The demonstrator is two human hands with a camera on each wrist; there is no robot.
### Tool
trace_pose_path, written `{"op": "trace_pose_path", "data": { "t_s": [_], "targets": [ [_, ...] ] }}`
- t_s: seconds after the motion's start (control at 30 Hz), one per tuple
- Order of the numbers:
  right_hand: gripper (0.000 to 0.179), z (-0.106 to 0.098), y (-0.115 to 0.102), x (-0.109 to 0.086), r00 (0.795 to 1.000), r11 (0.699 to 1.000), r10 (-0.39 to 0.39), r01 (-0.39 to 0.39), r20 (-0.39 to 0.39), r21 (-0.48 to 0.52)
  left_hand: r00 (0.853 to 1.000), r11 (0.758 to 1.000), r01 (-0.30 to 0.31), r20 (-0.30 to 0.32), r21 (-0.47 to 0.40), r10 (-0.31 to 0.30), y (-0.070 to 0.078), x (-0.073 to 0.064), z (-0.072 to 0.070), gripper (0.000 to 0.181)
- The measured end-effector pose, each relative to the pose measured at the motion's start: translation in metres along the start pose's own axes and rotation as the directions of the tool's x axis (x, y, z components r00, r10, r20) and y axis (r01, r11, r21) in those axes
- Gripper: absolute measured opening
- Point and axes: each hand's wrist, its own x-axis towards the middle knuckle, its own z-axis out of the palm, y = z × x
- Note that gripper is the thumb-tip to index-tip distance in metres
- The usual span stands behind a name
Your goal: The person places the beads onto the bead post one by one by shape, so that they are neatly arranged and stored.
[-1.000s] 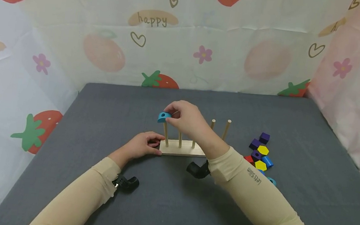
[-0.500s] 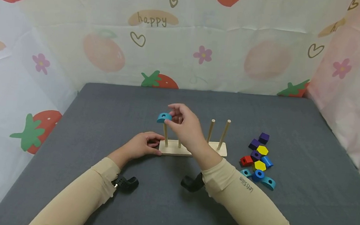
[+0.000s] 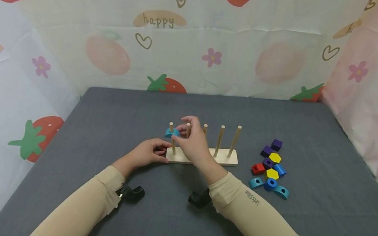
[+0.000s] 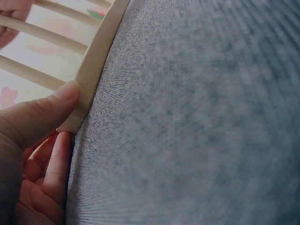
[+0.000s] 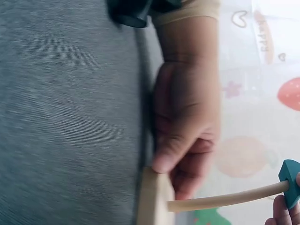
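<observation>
Blue block (image 3: pixel 171 134) round leftmost peg (image 3: pixel 173 147): right hand (image 3: pixel 193 142) pinching, left hand (image 3: pixel 148 151) lower.

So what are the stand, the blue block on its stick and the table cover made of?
Stand: bare wood, it seems, pale and unpainted.
Blue block: maybe painted wood, smooth and evenly coloured, though plastic is possible.
Table cover: dull woven cloth, probably; fine ribbed threads show.

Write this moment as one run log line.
left hand: grips end of pegboard | right hand: pinches light-blue arch block, partway down leftmost peg | loose blocks: right of pegboard
</observation>
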Motion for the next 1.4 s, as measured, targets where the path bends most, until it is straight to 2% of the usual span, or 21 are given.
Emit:
{"op": "trace_pose_path", "data": {
  "t_s": [0.17, 0.3, 0.53, 1.07, 1.4],
  "targets": [
    [0.053, 0.006, 0.013, -0.001, 0.998, 0.998, 0.056, -0.056, 0.009, 0.013, 0.999, 0.999, -0.036, -0.006, -0.020, 0.036, -0.003, -0.001, 0.001, 0.051],
    [0.050, 0.011, 0.023, -0.001, 0.995, 0.994, 0.102, -0.102, 0.021, 0.030, 1.000, 0.999, -0.018, -0.001, -0.038, 0.018, -0.001, -0.001, 0.000, 0.047],
    [0.030, 0.015, 0.037, -0.002, 0.983, 0.984, 0.177, -0.178, 0.042, 0.011, 1.000, 0.999, -0.013, 0.011, -0.036, 0.014, 0.001, -0.001, 0.000, 0.046],
    [0.033, 0.019, 0.044, -0.002, 0.979, 0.979, 0.200, -0.198, 0.030, -0.051, 1.000, 0.998, -0.015, 0.019, -0.055, 0.016, 0.000, 0.000, -0.001, 0.051],
    [0.031, 0.015, 0.045, -0.001, 0.975, 0.976, 0.213, -0.209, 0.068, -0.053, 1.000, 0.998, -0.018, 0.020, -0.061, 0.019, 0.001, -0.001, 0.000, 0.050]
  ]
}}
